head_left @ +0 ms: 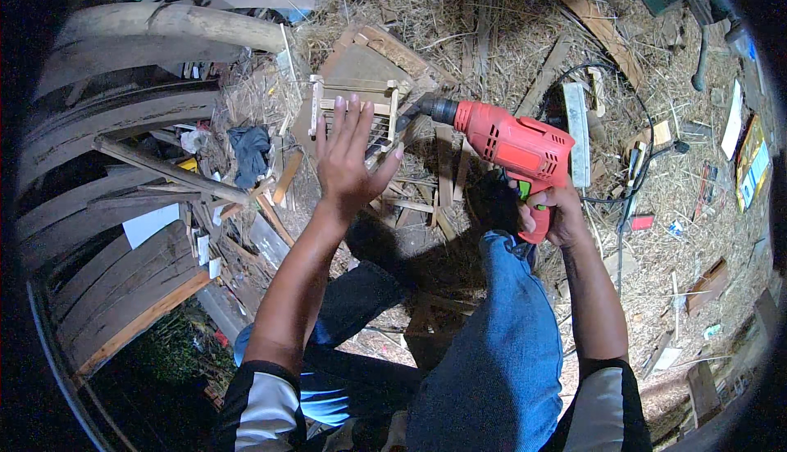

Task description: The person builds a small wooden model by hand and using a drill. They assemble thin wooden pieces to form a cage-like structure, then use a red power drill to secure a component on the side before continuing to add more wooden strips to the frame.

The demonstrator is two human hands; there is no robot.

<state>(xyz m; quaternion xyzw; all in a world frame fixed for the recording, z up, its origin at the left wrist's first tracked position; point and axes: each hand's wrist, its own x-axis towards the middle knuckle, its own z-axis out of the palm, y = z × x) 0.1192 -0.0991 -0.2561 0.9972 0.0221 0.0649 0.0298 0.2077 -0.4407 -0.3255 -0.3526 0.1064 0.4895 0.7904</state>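
Observation:
My left hand [348,165] lies with fingers stretched out over a small pale wooden frame [392,99] with crosspieces; whether it presses on the frame I cannot tell. The frame sits on a wooden board [352,65] among straw and offcuts. My right hand [553,210] is closed round the handle of a red corded drill [512,139], which points left toward the frame. The drill's black chuck is just right of the frame, and a dark bit or shaft at its front reaches the frame's side. My blue-jeaned knee is just below the drill.
A black cable [648,116] loops at the right, near a long pale block [578,132]. Scrap wood, straw and small litter are strewn around. Curved planks and a pole [172,169] fill the left, with a dark cloth [250,157] near them. A metal tool [701,59] is at the upper right.

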